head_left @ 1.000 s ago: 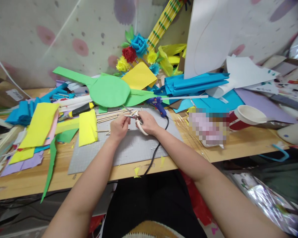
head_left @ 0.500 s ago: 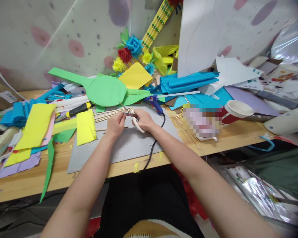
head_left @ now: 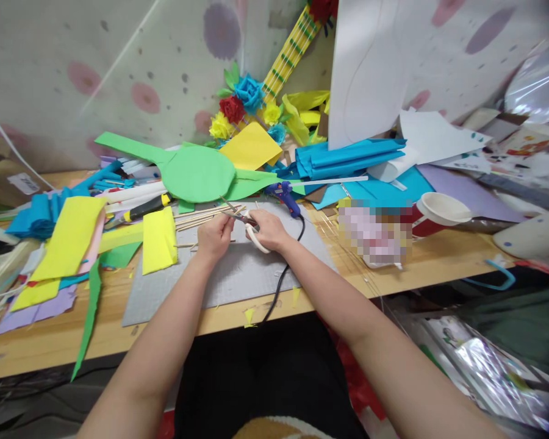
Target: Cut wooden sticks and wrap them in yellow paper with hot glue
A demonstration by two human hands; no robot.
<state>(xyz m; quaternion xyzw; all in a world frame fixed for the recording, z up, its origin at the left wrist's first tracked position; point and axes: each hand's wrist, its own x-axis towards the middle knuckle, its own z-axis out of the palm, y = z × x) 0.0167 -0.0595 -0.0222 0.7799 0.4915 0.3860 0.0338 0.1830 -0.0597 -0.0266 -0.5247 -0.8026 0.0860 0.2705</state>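
Observation:
My right hand [head_left: 268,230] grips white-handled scissors [head_left: 251,233] over the grey cutting mat [head_left: 238,274]. The blades point up and left toward my left hand [head_left: 215,235]. That hand is closed in a pinch on a thin wooden stick [head_left: 235,214] held at the blades. More wooden sticks [head_left: 196,216] lie on the mat just left of my hands.
A blue glue gun [head_left: 283,195] lies behind my right hand, its black cord [head_left: 281,280] running off the table's front edge. Green paper cutout [head_left: 192,174], yellow sheets [head_left: 158,239], blue paper [head_left: 348,155], paper flowers [head_left: 238,110] and a red paper cup [head_left: 432,214] crowd the wooden table [head_left: 439,262].
Both hands stay together at the scissors and stick; the scissor blades shift slightly. The view has moved a little.

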